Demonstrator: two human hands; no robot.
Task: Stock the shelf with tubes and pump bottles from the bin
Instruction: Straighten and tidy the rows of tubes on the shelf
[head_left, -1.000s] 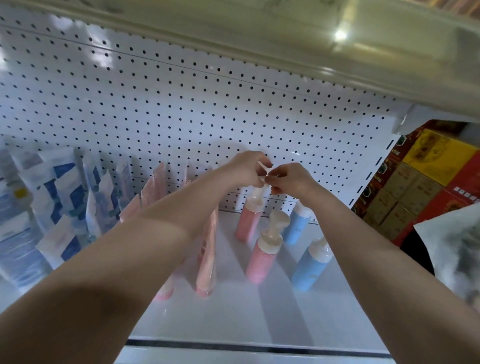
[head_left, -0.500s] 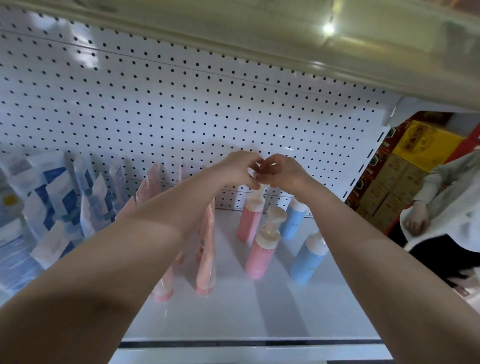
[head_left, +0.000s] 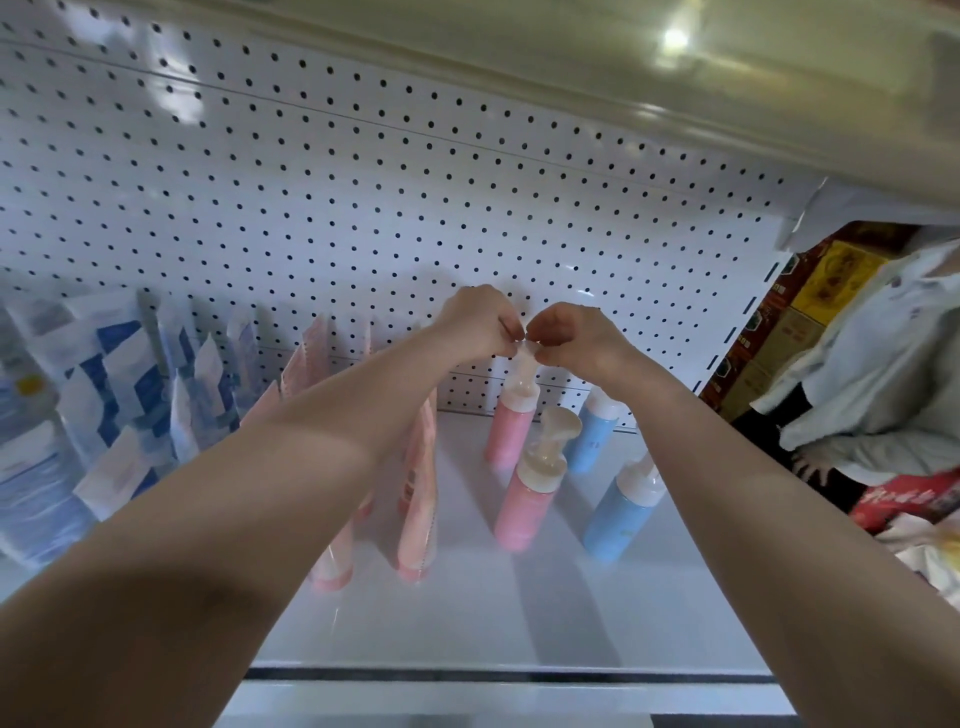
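Two pink pump bottles and two blue ones stand on the white shelf (head_left: 467, 613). My left hand (head_left: 475, 322) and my right hand (head_left: 576, 338) meet over the rear pink pump bottle (head_left: 511, 426), and both pinch its white pump head from either side. In front of it stands the second pink pump bottle (head_left: 527, 499). To their right are the front blue pump bottle (head_left: 621, 514) and the rear blue pump bottle (head_left: 592, 436). Pink tubes (head_left: 418, 499) stand upright under my left forearm, partly hidden by it.
Blue-and-white tubes and packets (head_left: 109, 395) fill the shelf's left part. A pegboard wall (head_left: 363, 197) backs the shelf and another shelf (head_left: 675, 104) hangs low overhead. At the right stand a person in a light jacket (head_left: 872, 374) and stacked cartons (head_left: 789, 332).
Both hands stay pinched on the rear pink bottle's pump head and have dipped slightly. The person at the right has come further into view.
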